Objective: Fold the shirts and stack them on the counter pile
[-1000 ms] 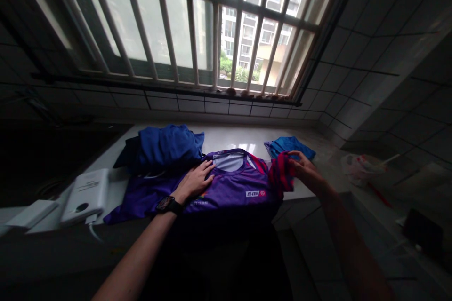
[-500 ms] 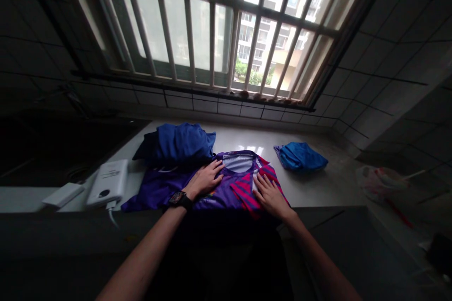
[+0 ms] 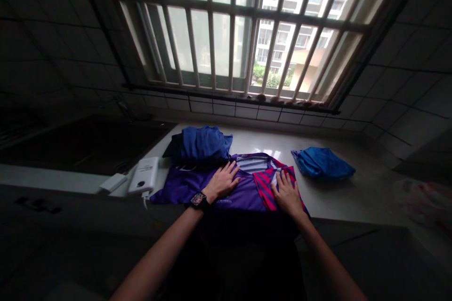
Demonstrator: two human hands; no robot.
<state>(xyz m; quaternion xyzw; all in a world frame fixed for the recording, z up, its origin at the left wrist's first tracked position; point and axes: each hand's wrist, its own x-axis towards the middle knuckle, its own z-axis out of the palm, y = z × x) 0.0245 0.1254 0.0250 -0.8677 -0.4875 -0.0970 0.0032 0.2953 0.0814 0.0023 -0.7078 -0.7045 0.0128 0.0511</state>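
Note:
A purple jersey (image 3: 243,193) lies on the counter, its neck opening toward the window and its lower part hanging dark over the front edge. Just left of the collar, my left hand (image 3: 223,181) rests flat on the cloth with fingers stretched out; a black watch (image 3: 199,200) is on that wrist. My right hand (image 3: 286,194) lies with fingers spread on the pink-and-purple striped sleeve (image 3: 263,188), which is folded in over the jersey's front. Behind the left part of the jersey sits a bunched dark-blue cloth (image 3: 205,143).
A folded bright-blue cloth (image 3: 323,162) lies on the counter (image 3: 328,200) to the right. At left are a white power bank (image 3: 144,176) with a cable, a small white box (image 3: 112,183) and a dark sink (image 3: 106,138). A barred window (image 3: 233,47) rises behind.
The view has shifted, so everything sits farther right in the picture. Both hands stay flat on the jersey, and the striped sleeve lies a little flatter beside the right hand.

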